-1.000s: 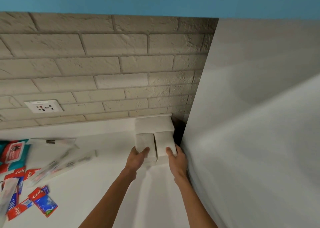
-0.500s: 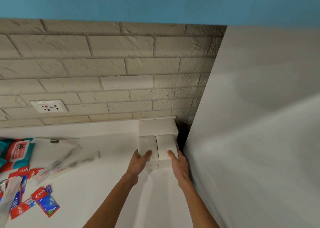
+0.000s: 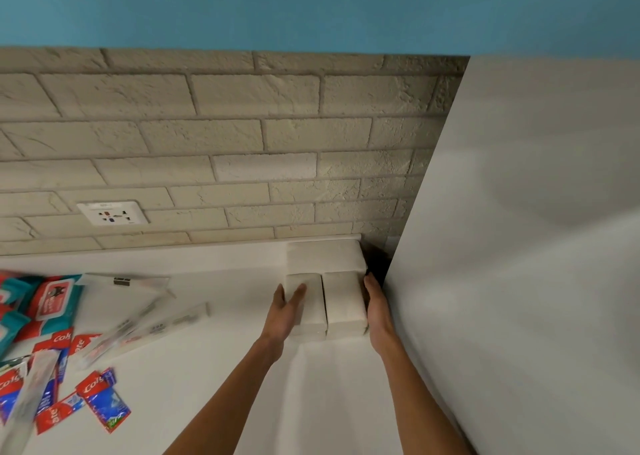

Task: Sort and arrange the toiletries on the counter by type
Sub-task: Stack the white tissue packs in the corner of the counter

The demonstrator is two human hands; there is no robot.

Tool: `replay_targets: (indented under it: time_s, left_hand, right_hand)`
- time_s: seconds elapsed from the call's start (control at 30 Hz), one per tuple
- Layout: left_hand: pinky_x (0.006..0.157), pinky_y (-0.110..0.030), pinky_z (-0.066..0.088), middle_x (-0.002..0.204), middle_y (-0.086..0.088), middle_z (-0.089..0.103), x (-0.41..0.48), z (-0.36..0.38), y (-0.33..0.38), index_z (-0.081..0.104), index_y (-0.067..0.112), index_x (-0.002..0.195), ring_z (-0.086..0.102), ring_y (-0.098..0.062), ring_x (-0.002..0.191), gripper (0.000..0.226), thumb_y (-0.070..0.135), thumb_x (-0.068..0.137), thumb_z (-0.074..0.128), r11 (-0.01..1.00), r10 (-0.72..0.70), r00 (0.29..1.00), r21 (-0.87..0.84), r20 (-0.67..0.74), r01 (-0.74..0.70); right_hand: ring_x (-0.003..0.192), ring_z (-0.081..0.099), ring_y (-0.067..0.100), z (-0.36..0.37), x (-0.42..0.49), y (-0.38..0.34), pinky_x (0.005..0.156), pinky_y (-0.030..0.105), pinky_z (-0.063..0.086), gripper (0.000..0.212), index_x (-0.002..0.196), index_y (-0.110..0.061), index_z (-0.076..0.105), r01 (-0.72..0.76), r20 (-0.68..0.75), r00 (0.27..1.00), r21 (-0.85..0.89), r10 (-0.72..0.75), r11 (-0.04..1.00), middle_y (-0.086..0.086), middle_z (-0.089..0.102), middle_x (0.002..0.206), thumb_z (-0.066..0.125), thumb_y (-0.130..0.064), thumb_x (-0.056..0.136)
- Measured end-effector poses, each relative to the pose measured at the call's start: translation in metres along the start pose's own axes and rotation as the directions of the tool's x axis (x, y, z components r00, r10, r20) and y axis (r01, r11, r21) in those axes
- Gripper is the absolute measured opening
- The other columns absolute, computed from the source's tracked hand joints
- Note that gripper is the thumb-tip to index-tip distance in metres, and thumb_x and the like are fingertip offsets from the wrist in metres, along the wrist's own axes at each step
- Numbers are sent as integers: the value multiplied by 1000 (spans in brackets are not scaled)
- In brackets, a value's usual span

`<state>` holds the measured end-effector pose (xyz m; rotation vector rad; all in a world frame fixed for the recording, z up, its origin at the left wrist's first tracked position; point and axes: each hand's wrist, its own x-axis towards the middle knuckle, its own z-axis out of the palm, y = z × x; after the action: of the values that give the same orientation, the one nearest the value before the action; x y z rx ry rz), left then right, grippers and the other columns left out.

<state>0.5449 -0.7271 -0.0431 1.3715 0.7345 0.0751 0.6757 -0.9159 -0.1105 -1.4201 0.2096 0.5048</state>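
Two low stacks of white tissue packs stand side by side on the white counter [image 3: 214, 402], in the back right corner. My left hand [image 3: 284, 312] presses on the left stack [image 3: 314, 316], palm on its outer side and fingers across its top. My right hand [image 3: 375, 311] lies flat against the outer side of the right stack [image 3: 343, 298]. The stacks are squeezed between both hands. A wider white pack [image 3: 323, 255] lies behind them against the wall ledge.
A tall white panel [image 3: 519, 281] rises right next to my right hand. At the left lie red-and-blue toothpaste sachets [image 3: 104, 399], clear toothbrush packs [image 3: 149, 326] and teal-and-red wipes packs [image 3: 55, 298]. A wall socket [image 3: 111, 213] sits in the brick wall.
Both hands have slid from the stacks' near ends along their outer sides. My left fingers now lie over the left stack's top. The view has tilted slightly.
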Motion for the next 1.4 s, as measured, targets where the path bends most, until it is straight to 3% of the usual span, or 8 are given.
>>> replay_targets:
  time_s: [0.17,0.43,0.6,0.73,1.0,1.2,1.3,1.4]
  left_hand:
    - [123,-39,24,163,14,31,1,2,7,17,33,164,32,-14,151,81,59,98,56,997,-15,1000,-73,28,17]
    - [121,-51,34,147,17,55,10,1,-4,45,49,148,49,-13,139,67,71,86,56,995,12,996,-103,83,-4]
    - [122,-51,32,151,15,52,10,1,-3,42,45,152,46,-15,142,76,73,83,57,996,0,997,-93,81,7]
    - [122,-46,31,150,15,51,10,2,-1,40,41,154,45,-14,141,54,56,103,49,997,-7,998,-72,66,12]
    - [119,-46,35,150,12,51,11,2,1,40,39,154,45,-17,141,50,51,106,46,999,-1,998,-49,62,4]
    - [122,-43,29,163,5,37,9,-2,7,30,29,161,36,-22,149,65,53,104,49,998,-32,999,-61,19,33]
    - [122,-40,23,165,4,32,1,-10,13,27,25,162,29,-22,153,66,51,105,48,1000,8,999,-22,-31,-9]
    - [123,-38,24,165,2,35,-7,-26,11,33,22,160,32,-22,151,64,51,105,47,990,86,993,123,-86,-75]
  right_hand:
    - [125,70,25,3,4,-8,113,53,52,64,141,-35,67,-116,25,993,109,114,987,-1,74,135,68,-72,90]
    - [127,69,24,8,4,-3,112,57,53,43,144,-52,61,-84,69,994,68,79,994,-6,73,137,58,-60,102]
    - [126,69,27,8,3,-5,109,60,54,44,145,-55,58,-83,99,992,49,78,995,-4,73,137,58,-61,101]
    - [126,69,27,8,2,-5,109,60,54,49,144,-56,58,-69,97,993,32,66,997,-5,73,136,61,-65,96]
    - [131,65,24,7,-3,-14,110,60,53,58,146,-63,51,-51,134,990,-12,53,999,-9,68,143,62,-71,90]
    - [133,64,24,6,-8,-25,110,58,53,60,152,-54,50,-42,115,992,4,42,999,-6,67,145,63,-71,96]
    - [152,43,21,4,-6,-29,126,57,34,87,162,-47,36,19,48,999,-128,-13,992,-8,43,167,57,-84,86]
    - [158,33,26,14,-31,-53,130,51,26,65,169,-33,27,142,-10,988,-378,-157,915,-1,33,173,40,-59,110]
